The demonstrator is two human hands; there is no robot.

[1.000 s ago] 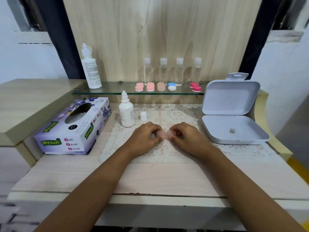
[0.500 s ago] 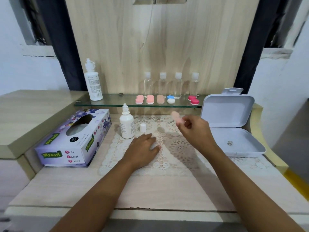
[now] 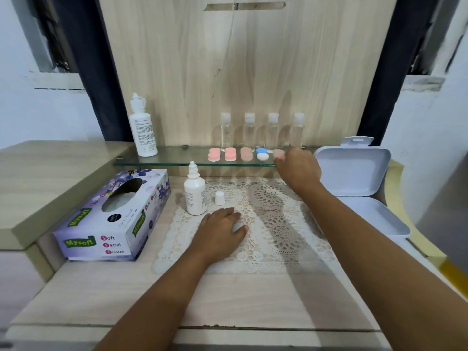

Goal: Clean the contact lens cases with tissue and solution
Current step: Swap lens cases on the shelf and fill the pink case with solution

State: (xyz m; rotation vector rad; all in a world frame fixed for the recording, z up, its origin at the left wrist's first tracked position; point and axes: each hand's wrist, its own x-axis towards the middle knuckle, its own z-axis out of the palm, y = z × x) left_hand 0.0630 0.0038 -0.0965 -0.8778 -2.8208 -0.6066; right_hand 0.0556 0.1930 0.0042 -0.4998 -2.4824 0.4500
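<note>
Right hand at the shelf with a lens case
Right of centre, the right hand [image 3: 298, 168] pinches a pale pink lens case [image 3: 278, 153] in its fingertips at the glass shelf [image 3: 177, 162], just right of the row of cases [image 3: 230, 154]; lower centre, the left hand [image 3: 220, 229] rests palm down on the lace mat [image 3: 278, 236], fingers nearly flat over a small white scrap, near the solution bottle [image 3: 194, 196] and tissue box [image 3: 111, 219]

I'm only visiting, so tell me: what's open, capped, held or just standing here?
Small white dropper bottle: upright, uncapped.
Small white cap: off, standing on the white lace mat.
White plastic box: lid open.
Purple tissue box: top open, tissue showing.
Four clear bottles: upright, capped.
Pale pink lens case: pinched by right hand at the glass shelf.
Left hand: flat on mat.
</note>
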